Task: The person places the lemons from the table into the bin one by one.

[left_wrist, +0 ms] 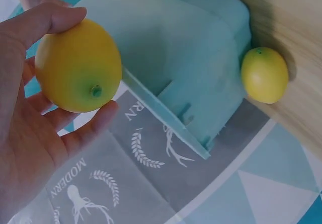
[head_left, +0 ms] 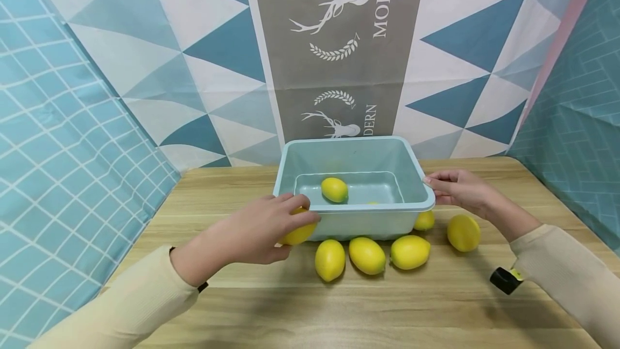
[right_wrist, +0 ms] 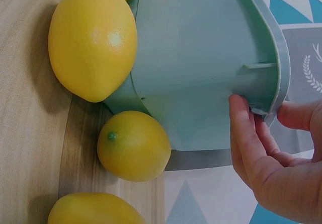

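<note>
My left hand [head_left: 261, 228] holds a lemon [head_left: 299, 231] at the front left corner of a pale blue plastic bin [head_left: 358, 224]. In the left wrist view, thumb and fingers curl round this lemon [left_wrist: 78, 68], its green stem end facing the camera. My right hand [head_left: 462, 192] pinches the bin's right rim; the right wrist view shows the thumb on the rim's outer edge and fingers [right_wrist: 244, 126] under it. Inside the bin lies one lemon [head_left: 334, 190], with a sliver of another showing above the front rim.
Three lemons [head_left: 367, 256] lie in a row before the bin on the wooden table [head_left: 290, 306]. By its right side sits another lemon [head_left: 424, 221], and one more lemon [head_left: 463, 233] is farther right. A patterned cloth backdrop [head_left: 218, 69] rises behind.
</note>
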A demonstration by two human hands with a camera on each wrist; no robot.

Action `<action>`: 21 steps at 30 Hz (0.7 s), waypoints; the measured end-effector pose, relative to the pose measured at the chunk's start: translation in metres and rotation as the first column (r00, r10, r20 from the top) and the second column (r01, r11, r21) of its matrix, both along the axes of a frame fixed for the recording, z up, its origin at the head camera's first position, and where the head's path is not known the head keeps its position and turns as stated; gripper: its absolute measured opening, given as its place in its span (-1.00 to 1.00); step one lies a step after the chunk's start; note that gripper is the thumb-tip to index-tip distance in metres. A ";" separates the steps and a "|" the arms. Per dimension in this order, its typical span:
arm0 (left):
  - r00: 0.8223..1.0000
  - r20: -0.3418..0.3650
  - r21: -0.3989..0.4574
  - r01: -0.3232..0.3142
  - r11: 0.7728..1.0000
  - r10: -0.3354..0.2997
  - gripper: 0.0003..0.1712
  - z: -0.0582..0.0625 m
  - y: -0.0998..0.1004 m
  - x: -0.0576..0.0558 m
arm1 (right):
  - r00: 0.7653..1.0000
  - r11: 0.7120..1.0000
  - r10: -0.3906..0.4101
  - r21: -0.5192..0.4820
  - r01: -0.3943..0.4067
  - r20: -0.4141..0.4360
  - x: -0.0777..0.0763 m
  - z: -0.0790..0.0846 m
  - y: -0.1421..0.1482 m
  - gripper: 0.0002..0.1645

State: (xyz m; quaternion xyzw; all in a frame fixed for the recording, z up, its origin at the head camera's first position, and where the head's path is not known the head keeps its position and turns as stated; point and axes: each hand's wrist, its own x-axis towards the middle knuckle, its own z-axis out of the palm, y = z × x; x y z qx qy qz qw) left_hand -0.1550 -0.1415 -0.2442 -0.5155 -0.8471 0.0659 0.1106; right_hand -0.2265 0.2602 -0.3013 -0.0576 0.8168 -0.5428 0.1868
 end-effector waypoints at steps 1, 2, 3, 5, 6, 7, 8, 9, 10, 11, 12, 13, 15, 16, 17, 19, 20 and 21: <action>1.000 0.006 0.005 -0.003 1.000 0.003 -0.34 0.001 0.001 -0.001 | 1.000 1.000 0.000 -0.001 0.000 0.000 0.000 0.000 0.000 -0.36; 1.000 0.010 0.010 -0.006 1.000 0.006 -0.34 0.003 0.002 -0.001 | 1.000 1.000 -0.001 -0.002 0.001 0.001 0.000 0.000 0.000 -0.36; 1.000 0.008 0.014 -0.006 1.000 0.006 -0.34 0.004 0.003 -0.003 | 1.000 1.000 0.000 -0.002 0.000 0.001 0.000 0.001 0.000 -0.36; 1.000 0.016 0.022 -0.007 1.000 0.007 -0.34 0.007 0.005 -0.005 | 1.000 1.000 -0.002 -0.002 0.002 0.001 0.001 0.001 -0.001 -0.37; 1.000 0.019 0.022 -0.011 1.000 0.010 -0.34 0.008 0.006 -0.006 | 1.000 1.000 -0.003 -0.001 0.003 0.002 0.001 0.001 -0.001 -0.37; 1.000 0.024 0.023 -0.014 1.000 0.014 -0.34 0.010 0.007 -0.008 | 1.000 1.000 -0.004 0.001 0.004 0.003 0.001 0.001 -0.001 -0.36; 0.999 0.033 0.025 -0.018 1.000 0.017 -0.34 0.011 0.007 -0.009 | 1.000 1.000 -0.004 0.003 0.004 0.004 0.001 0.001 -0.001 -0.36; 0.999 0.042 0.029 -0.019 0.999 0.018 -0.35 0.013 0.008 -0.011 | 1.000 1.000 -0.004 0.006 0.004 0.004 0.001 0.000 -0.001 -0.35; 0.998 0.053 0.034 -0.023 0.999 0.021 -0.35 0.015 0.008 -0.012 | 1.000 1.000 -0.005 0.008 0.004 0.005 0.002 0.000 -0.001 -0.35; 0.998 0.064 0.041 -0.026 0.999 0.024 -0.35 0.017 0.009 -0.013 | 1.000 1.000 -0.004 0.010 0.004 0.006 0.002 0.000 -0.002 -0.34; 0.997 0.072 0.048 -0.029 0.998 0.025 -0.35 0.019 0.009 -0.015 | 1.000 1.000 -0.003 0.012 0.003 0.007 0.002 -0.001 -0.002 -0.33; 0.996 0.082 0.055 -0.030 0.998 0.025 -0.36 0.021 0.010 -0.016 | 1.000 1.000 -0.001 0.013 0.001 0.007 0.002 -0.001 -0.002 -0.32; 0.996 0.088 0.066 -0.035 0.997 0.029 -0.37 0.026 0.010 -0.019 | 1.000 1.000 0.001 0.015 -0.001 0.005 0.002 -0.001 -0.001 -0.31; 0.995 0.096 0.070 -0.042 0.997 0.035 -0.37 0.028 0.011 -0.020 | 1.000 1.000 0.002 0.015 -0.002 0.003 0.002 -0.001 -0.001 -0.30; 0.994 0.105 0.073 -0.048 0.996 0.041 -0.38 0.031 0.011 -0.022 | 1.000 1.000 0.003 0.016 -0.003 0.002 0.002 -0.001 -0.001 -0.30; 0.991 0.124 0.078 -0.068 0.995 0.058 -0.37 0.035 0.011 -0.025 | 1.000 1.000 0.002 0.018 -0.002 -0.001 0.002 0.000 0.000 -0.30; 0.988 0.135 0.080 -0.079 0.994 0.068 -0.37 0.036 0.011 -0.026 | 1.000 1.000 0.002 0.020 -0.002 -0.002 0.002 0.001 0.000 -0.30; 0.986 0.150 0.083 -0.089 0.993 0.076 -0.37 0.037 0.012 -0.028 | 1.000 1.000 0.002 0.021 -0.002 -0.003 0.002 0.001 0.000 -0.30</action>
